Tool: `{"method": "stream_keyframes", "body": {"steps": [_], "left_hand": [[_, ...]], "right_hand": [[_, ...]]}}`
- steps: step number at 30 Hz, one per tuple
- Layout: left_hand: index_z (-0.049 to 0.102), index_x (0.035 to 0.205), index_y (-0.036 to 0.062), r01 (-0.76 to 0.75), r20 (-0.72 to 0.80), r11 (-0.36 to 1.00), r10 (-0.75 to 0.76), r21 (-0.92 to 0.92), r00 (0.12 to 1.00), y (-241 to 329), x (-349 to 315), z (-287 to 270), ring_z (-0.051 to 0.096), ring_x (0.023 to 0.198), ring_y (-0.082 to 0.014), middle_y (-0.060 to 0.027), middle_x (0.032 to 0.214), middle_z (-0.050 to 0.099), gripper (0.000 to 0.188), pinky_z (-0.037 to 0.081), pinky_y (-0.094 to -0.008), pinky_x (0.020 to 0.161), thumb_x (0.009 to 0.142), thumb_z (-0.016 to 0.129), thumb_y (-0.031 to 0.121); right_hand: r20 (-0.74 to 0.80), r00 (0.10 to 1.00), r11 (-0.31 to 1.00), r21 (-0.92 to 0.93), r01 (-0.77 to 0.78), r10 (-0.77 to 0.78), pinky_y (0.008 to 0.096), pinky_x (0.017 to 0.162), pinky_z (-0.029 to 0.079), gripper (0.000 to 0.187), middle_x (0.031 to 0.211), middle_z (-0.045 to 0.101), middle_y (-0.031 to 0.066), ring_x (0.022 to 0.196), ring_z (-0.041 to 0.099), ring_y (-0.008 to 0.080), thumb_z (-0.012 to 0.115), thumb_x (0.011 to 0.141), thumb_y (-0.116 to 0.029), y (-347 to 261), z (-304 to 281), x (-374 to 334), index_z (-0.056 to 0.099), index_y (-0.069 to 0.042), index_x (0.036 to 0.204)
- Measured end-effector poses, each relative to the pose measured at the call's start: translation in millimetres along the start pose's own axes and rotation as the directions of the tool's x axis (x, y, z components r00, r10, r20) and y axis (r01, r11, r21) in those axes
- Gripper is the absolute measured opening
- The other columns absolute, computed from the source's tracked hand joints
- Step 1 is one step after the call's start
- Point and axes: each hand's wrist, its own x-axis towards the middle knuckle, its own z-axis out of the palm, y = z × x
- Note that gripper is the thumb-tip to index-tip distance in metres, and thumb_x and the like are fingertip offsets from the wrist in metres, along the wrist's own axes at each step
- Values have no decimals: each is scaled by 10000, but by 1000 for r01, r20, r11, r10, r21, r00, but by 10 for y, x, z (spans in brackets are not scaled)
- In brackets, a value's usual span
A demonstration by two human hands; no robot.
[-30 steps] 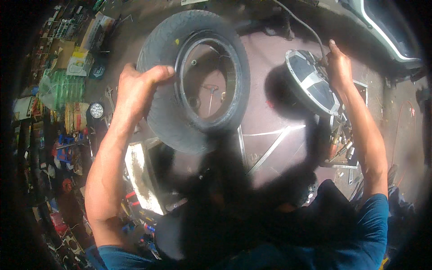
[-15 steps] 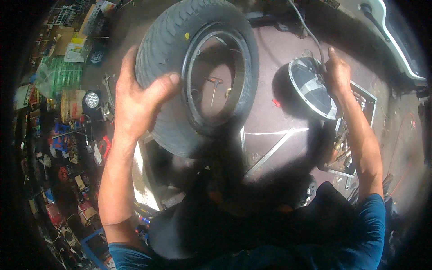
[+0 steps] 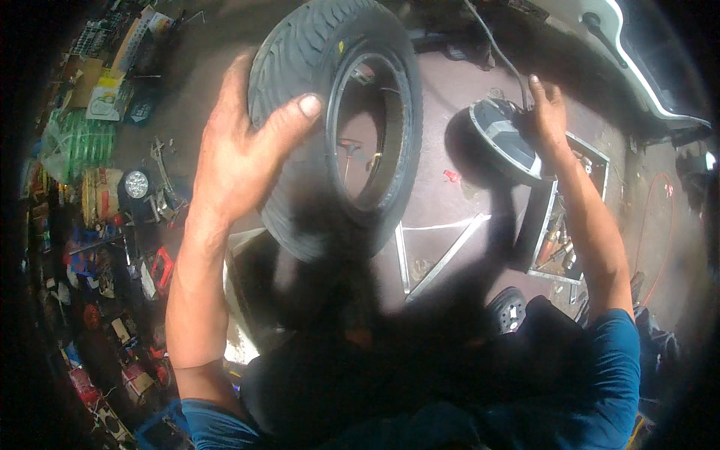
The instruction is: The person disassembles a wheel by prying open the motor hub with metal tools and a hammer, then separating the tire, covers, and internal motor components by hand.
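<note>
My left hand (image 3: 244, 154) clasps the tread of a black tyre (image 3: 304, 150), its thumb lying on the sidewall. The tyre stands tilted, with its open middle facing right. Through the opening a T-handle tool (image 3: 349, 146) shows on the floor beyond. My right hand (image 3: 547, 114) is closed at the far right side of a round metal-rimmed disc or pan (image 3: 502, 142), which is tilted and dark inside. Its fingers are partly hidden behind the hand. A hose (image 3: 499, 52) runs down close to that hand.
Right of the disc stands a metal box of tools (image 3: 553, 251). Flat metal strips (image 3: 446, 259) and a small red piece (image 3: 451, 176) lie on the floor. Many tools and parts crowd the left, near a round lamp (image 3: 136, 184). A white vehicle door (image 3: 637, 60) is at the far right.
The tyre has turned, its opening looking narrower, and my left hand has shifted slightly right with it. The disc has tilted and moved slightly left with my right hand.
</note>
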Motion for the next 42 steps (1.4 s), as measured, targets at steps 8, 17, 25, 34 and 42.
{"method": "stream_keyframes", "body": {"steps": [8,17,25,34,42], "left_hand": [[406,1266,-73,35,-74,999,-37,-31,997,-7,40,33,563,1063,-325,-266,1116,569,829,431,-379,904,698,703,453],[428,1238,-99,-59,-59,991,67,121,996,-12,197,105,571,953,-229,-195,1070,575,720,460,-314,817,757,666,380],[454,1216,-89,5,-59,1000,-7,-26,998,-23,346,81,600,982,-306,-259,1058,599,802,453,-358,855,687,711,456],[324,1328,-78,154,107,988,-157,30,982,182,463,-17,515,1086,-281,-231,1207,499,831,394,-339,938,713,710,328],[216,1383,-47,250,220,942,-298,223,929,593,564,216,357,1258,-308,-248,1373,340,958,249,-363,1057,644,767,217]], "right_hand": [[629,716,472,-554,686,-303,402,776,460,360,909,628,189,866,604,334,624,803,-364,-429,1132,-851,639,-43,965],[387,789,483,-635,603,-477,478,693,478,360,811,627,220,775,610,396,589,818,-378,-35,1764,-729,598,-26,889],[684,564,369,-430,824,-463,467,618,500,187,744,624,199,716,614,379,530,800,-209,92,1455,-801,606,-49,858],[981,-79,-67,68,995,-176,384,324,367,243,467,453,194,393,499,262,525,706,-213,409,216,-1595,469,-26,561],[285,928,477,-867,143,239,449,657,494,230,840,629,209,785,622,359,557,720,-121,-418,-1005,-1765,623,-56,930]]}}
